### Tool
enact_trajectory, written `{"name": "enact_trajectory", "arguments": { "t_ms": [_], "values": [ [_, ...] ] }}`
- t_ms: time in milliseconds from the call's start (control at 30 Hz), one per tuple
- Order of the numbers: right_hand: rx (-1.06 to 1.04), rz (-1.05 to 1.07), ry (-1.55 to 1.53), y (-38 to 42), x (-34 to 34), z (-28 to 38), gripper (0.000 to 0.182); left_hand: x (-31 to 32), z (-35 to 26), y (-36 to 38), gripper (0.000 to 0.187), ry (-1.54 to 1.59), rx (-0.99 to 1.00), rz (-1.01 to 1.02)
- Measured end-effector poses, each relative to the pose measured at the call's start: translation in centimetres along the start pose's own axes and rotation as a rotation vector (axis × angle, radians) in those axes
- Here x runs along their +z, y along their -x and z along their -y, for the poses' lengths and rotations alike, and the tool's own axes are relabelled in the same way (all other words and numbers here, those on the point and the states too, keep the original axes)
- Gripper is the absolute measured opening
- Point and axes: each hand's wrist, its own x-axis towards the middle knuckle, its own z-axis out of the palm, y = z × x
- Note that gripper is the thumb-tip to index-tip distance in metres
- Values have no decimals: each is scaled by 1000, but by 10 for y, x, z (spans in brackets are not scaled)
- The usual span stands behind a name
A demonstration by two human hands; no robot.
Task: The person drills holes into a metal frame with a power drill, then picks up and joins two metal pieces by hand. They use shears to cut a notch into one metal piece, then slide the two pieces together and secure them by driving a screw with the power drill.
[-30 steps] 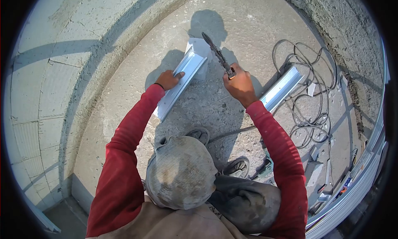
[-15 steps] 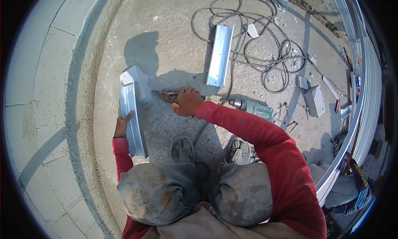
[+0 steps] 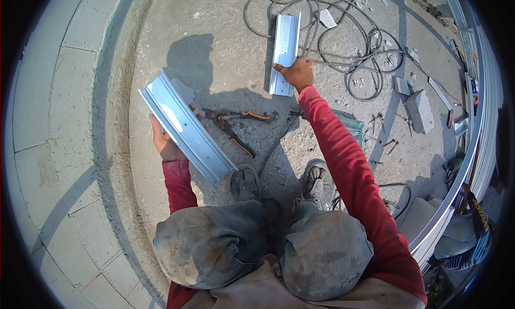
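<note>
A shiny metal channel piece point(image 3: 185, 127) is tilted over the ground at the left, with my left hand point(image 3: 165, 140) wrapped round it near its middle. Further forward, a second metal channel piece point(image 3: 285, 46) lies on the concrete. My right hand point(image 3: 298, 73) grips its lower part, thumb across the face and fingers at the right edge. Between the two pieces, snips with orange-edged handles point(image 3: 232, 127) lie spread on the ground. Part of a pale flat piece point(image 3: 184, 90) shows behind the left channel.
A green drill point(image 3: 350, 127) lies right of my feet, partly behind my right sleeve. Looped black cable point(image 3: 370, 57) spreads at the upper right. A grey block point(image 3: 420, 111) and scattered screws lie further right. Long metal profiles curve along the right edge, beside another person's clothing point(image 3: 456, 238).
My left hand has raised and tilted its channel piece. My right hand has left the snips, now spread, and moved forward onto the second channel.
</note>
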Motion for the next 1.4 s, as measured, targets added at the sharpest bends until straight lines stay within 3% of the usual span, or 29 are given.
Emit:
{"name": "enact_trajectory", "arguments": {
  "t_ms": [133,167,200,267,300,400,467,600,633,733,767,800,867,900,1000,1233,1333,1400],
  "values": [
    [-26,328,-244,-41,9,-26,64,23,12,-23,72,-533,-88,-77],
    [-86,296,-262,-40,16,-29,50,20,18,-26,68,-665,-76,-59],
    [-97,297,-271,-33,19,-27,50,17,24,-28,64,-800,-67,-45],
    [-14,448,-926,-19,19,-20,45,18,37,-26,59,-865,-41,-71],
    [42,419,-1056,-1,9,-10,38,20,43,-22,54,-921,-31,-98],
    [-86,348,-1171,25,-2,-3,33,35,49,-13,52,-920,32,-66],
    [-174,445,-1249,40,-17,5,26,39,53,-14,55,-940,128,-26],
    [-304,550,-1264,60,-47,23,33,51,58,-19,67,-910,287,43],
    [-355,551,-1287,63,-51,28,34,52,54,-21,79,-913,201,51],
    [-413,571,-1297,78,-66,47,34,65,55,-16,89,-946,205,129],
    [-428,546,-1241,85,-70,52,37,70,57,-15,96,-1033,290,151],
    [-411,560,-1238,93,-71,59,37,76,59,-12,96,-1031,274,136],
    [-540,268,-1142,106,-68,75,45,85,64,-11,97,-991,310,198],
    [-568,219,-1156,110,-65,79,54,81,69,-13,95,-1058,338,188],
    [-589,121,-1151,114,-63,87,57,72,76,-15,90,-1121,379,195],
    [-645,75,-1091,126,-62,99,67,69,77,-10,83,-1043,390,300],
    [-598,48,-1105,134,-59,100,71,74,77,-6,86,-968,394,266],
    [-539,156,-1043,134,-61,96,68,72,73,-5,98,-1127,406,326]
  ]
}}
